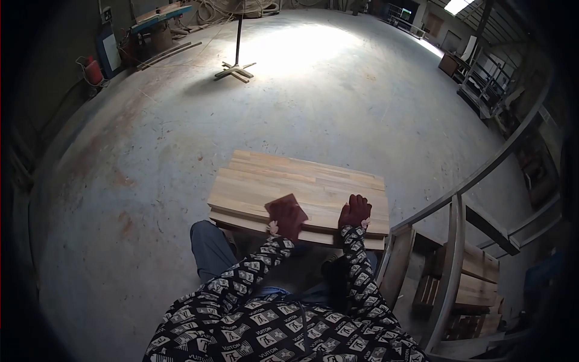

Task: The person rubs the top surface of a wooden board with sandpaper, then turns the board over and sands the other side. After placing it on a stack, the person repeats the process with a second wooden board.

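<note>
A light wooden board (289, 175) made of joined strips lies in front of me, on top of at least one more board whose edge shows at the front. My left hand (289, 222), in a dark red glove, presses a reddish-brown sheet of sandpaper (282, 201) onto the board near its front edge. Part of the sheet is hidden under the fingers. My right hand (354, 211), gloved the same way, rests on the board's right side with its fingers laid on the wood, holding nothing. What supports the boards is mostly out of sight.
A metal frame rack (453, 259) holding wooden pieces (479, 265) stands close on my right. Across the floor are a post on a crossed wooden base (235, 72), a red cylinder (93, 71) and a blue-edged bench (160, 18). My knee (211, 247) is left of the boards.
</note>
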`<move>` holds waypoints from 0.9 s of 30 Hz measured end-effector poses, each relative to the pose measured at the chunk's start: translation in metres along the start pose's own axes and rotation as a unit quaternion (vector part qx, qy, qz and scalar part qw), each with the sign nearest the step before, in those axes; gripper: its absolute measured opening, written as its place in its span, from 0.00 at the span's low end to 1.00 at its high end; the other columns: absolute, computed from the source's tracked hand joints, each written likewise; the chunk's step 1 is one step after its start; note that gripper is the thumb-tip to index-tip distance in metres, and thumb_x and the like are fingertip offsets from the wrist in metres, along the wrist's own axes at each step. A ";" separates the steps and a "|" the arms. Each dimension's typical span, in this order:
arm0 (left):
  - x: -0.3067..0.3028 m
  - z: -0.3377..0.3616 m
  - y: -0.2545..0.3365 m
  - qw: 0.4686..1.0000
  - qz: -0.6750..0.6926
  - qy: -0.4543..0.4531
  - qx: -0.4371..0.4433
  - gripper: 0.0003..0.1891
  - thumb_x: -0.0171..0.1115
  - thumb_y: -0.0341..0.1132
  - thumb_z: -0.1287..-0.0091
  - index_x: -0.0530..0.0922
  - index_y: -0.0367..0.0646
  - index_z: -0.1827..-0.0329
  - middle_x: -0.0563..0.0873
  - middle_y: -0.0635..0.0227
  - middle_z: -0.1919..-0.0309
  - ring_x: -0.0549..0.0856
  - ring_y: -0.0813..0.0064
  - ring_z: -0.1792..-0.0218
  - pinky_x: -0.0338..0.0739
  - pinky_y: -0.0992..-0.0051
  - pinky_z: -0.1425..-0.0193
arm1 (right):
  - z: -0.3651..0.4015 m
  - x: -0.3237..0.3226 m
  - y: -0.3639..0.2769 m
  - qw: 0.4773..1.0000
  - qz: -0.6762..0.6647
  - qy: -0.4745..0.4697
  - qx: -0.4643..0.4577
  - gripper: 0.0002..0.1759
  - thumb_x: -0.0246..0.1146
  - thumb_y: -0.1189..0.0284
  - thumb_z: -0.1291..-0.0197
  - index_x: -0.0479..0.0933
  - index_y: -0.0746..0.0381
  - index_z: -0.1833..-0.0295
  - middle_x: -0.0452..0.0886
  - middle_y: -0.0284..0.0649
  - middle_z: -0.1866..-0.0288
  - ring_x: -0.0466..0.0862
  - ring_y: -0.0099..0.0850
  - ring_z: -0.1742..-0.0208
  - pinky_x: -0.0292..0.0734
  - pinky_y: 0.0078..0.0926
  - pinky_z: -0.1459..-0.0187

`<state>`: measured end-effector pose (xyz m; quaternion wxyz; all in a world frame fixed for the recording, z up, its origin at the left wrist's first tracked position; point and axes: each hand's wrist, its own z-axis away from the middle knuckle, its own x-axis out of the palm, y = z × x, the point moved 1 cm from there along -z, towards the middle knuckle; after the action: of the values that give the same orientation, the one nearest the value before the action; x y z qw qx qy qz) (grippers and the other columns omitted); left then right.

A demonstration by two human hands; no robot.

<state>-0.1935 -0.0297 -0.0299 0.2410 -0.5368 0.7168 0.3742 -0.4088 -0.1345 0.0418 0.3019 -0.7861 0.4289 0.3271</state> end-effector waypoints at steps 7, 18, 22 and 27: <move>-0.014 -0.010 0.021 0.979 0.135 -0.100 0.113 0.37 0.76 0.40 0.57 0.77 0.40 0.40 0.78 0.50 0.41 0.74 0.43 0.38 0.64 0.42 0.30 | -0.003 -0.003 0.000 1.000 -0.007 -0.006 0.001 0.10 0.60 0.71 0.47 0.71 0.62 0.60 0.74 0.46 0.62 0.76 0.48 0.55 0.68 0.49 0.54; -0.067 0.011 -0.157 0.970 -0.179 0.032 -0.162 0.24 0.70 0.38 0.47 0.77 0.43 0.46 0.77 0.51 0.45 0.73 0.46 0.41 0.65 0.45 0.34 | -0.002 -0.003 -0.002 1.000 -0.009 0.002 0.013 0.10 0.61 0.72 0.49 0.70 0.61 0.61 0.73 0.46 0.62 0.75 0.48 0.55 0.68 0.48 0.55; -0.028 -0.019 -0.041 0.989 0.017 -0.106 -0.097 0.28 0.70 0.41 0.45 0.76 0.38 0.41 0.76 0.48 0.43 0.72 0.42 0.38 0.60 0.41 0.29 | -0.002 -0.006 -0.004 1.000 -0.007 -0.017 0.019 0.10 0.61 0.72 0.49 0.71 0.62 0.61 0.74 0.47 0.61 0.76 0.49 0.54 0.68 0.49 0.55; -0.004 -0.011 0.058 0.983 0.148 -0.056 0.090 0.33 0.75 0.39 0.54 0.79 0.42 0.40 0.78 0.50 0.41 0.74 0.43 0.38 0.67 0.42 0.33 | -0.002 0.000 -0.001 1.000 -0.003 -0.010 -0.005 0.12 0.61 0.69 0.50 0.70 0.61 0.61 0.73 0.45 0.62 0.75 0.47 0.56 0.67 0.50 0.55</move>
<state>-0.2468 -0.0276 -0.0041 0.2696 -0.3789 0.8046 0.3694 -0.4073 -0.1354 0.0426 0.3028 -0.7856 0.4222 0.3360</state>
